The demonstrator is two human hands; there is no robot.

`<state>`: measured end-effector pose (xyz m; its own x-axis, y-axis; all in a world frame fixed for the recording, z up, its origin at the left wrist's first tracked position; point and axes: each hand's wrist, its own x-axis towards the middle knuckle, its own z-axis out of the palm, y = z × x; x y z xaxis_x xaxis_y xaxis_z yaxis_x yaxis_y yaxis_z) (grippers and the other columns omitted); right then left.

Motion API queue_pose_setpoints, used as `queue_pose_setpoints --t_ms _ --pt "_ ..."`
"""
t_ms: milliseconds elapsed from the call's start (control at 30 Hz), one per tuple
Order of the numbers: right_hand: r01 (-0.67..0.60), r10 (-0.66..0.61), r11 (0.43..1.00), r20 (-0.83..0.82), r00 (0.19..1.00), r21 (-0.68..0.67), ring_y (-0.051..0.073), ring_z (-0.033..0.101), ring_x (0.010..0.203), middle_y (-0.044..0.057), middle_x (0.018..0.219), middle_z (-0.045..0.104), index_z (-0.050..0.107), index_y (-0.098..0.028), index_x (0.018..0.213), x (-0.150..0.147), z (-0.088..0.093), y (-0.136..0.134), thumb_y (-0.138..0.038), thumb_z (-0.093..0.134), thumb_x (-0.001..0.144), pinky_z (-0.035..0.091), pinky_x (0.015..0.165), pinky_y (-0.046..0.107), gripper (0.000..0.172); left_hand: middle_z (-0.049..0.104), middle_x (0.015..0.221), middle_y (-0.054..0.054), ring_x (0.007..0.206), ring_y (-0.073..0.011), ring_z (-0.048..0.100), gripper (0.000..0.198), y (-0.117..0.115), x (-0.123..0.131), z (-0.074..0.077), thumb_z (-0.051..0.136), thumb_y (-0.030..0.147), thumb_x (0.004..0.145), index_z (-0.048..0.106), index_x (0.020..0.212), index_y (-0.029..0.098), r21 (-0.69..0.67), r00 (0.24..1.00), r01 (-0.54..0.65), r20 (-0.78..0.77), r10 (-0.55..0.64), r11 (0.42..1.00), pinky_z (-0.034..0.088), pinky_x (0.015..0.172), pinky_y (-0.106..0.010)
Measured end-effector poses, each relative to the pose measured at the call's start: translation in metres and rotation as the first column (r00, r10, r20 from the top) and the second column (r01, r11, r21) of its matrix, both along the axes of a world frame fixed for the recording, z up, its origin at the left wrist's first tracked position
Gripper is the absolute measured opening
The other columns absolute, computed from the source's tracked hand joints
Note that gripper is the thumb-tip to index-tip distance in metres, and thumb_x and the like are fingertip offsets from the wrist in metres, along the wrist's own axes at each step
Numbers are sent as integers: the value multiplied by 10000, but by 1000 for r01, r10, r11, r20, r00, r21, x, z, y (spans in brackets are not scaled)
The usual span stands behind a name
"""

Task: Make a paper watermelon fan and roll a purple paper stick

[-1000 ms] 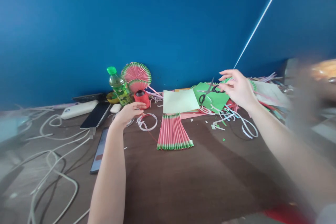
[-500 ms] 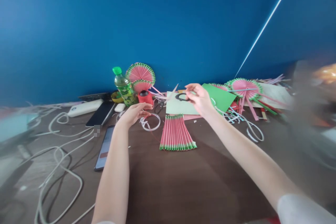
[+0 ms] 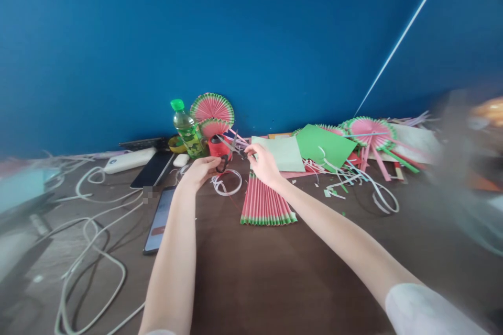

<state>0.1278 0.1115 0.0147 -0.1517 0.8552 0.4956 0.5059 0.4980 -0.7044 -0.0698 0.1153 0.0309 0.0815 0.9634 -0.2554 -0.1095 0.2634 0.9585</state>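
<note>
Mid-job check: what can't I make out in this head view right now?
All in the head view:
1. Blurred shapes at the right end of the table: smeared beyond identifying.
2. Scissors in the right hand: small, with fingers overlapping. Whether the left hand grips the handles cannot be told.
3. Phone: a pixelated patch covers its corner, and the screen is too small to read.
4. Pleated paper: the right hand hides its narrow end.

Dark brown wooden table [image 3: 275, 282] bore: pleated pink-and-green paper fan [image 3: 267, 204], centre; black smartphone [image 3: 159, 214], left of centre; white cables [image 3: 90, 251], lower left; green paper sheet [image 3: 324, 145], centre right.
</note>
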Motion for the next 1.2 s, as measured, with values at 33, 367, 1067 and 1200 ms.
queue_pose_setpoints --t_ms 33,367,1067,1200 --pt "20 -23 999 95 995 34 230 506 952 65 917 604 503 -202 861 -2 0 -1 -48 408 763 368 863 422 205 671 698 -55 603 -104 597 216 0 0 0 746 192 580 674 753 86 2 1000 6 -1 -6 1000 468 619 -219" --pt "-58 48 928 -36 998 -368 230 594 857 86 927 619 407 -186 1096 -32 9 -1 -220 480 780 434 789 372 326 675 734 -41 685 -125 611 345 1 -3 -7 791 314 514 679 779 124 56 990 95 -111 -88 994 455 662 -227" --pt "-548 510 451 -300 806 -704 26 423 368 -33 564 517 535 -161 853 33 30 24 -398 638 738 212 289 141 282 585 1184 -111 564 -77 584 463 -2 -16 -1 720 158 569 631 1023 174 103 966 177 -208 -152 979 449 522 -226" --pt "-529 565 398 -254 785 -750 15 410 354 -26 583 544 556 -149 824 26 27 28 -354 676 703 214 281 134 266 553 1232 -104 549 -65 572 483 -3 -15 -1 717 155 574 631 1048 190 132 962 212 -202 -183 968 454 507 -221"
